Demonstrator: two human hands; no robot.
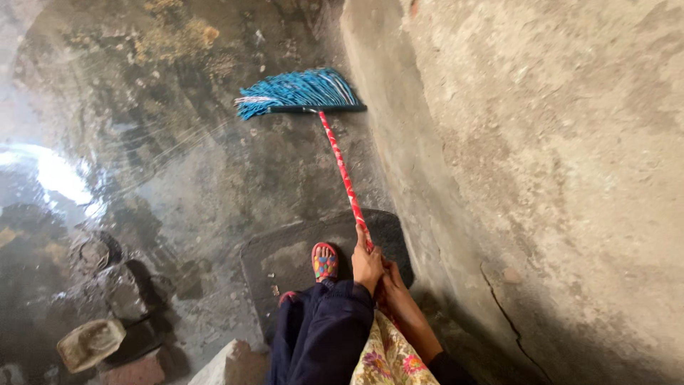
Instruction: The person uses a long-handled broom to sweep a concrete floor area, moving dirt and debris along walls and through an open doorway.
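Head view: both hands grip the red patterned broom handle (344, 175) at six o'clock, left hand (367, 262) above, right hand (393, 285) seemingly closed below; blue plastic bristle head (299, 93) rests on wet concrete floor (178, 178) at twelve o'clock

Dark mat (285, 257), stones (121, 292), perhaps brick (135, 372), wall (556, 178).

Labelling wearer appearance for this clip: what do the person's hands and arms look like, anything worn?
Both hands are bare: no gloves, rings or wristbands visible. The left hand sits in front of the right hand. The right forearm is bare down to a dark sleeve cuff near the frame edge. The left arm is hidden behind cream floral-print clothing.
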